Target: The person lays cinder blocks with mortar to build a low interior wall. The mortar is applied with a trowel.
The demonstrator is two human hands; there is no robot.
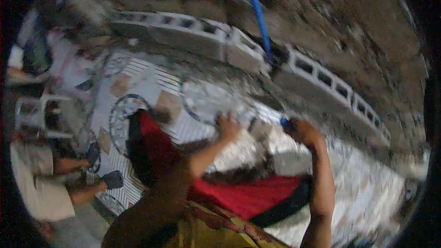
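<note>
My left hand (228,127) is stretched out over a pale grey-white surface, blurred by motion. Its fingers look apart, with nothing visible in them. Farther right, my right hand (304,133) is closed around a small blue thing (285,122), too blurred to name. Below and between my hands is a rough grey lump, like a stone or block piece (291,163). To the left of my left hand spreads a sheet or floor covering with circles and stripes (142,76). My knees, in red and black cloth (252,195), are bent beneath my arms.
A row of hollow concrete blocks (321,76) curves behind, with rough earth beyond. A blue hose or rod (258,14) comes down to a gap in it. At left, another person's gloved hand (113,180) is near the patterned covering, by a white plastic chair (55,115).
</note>
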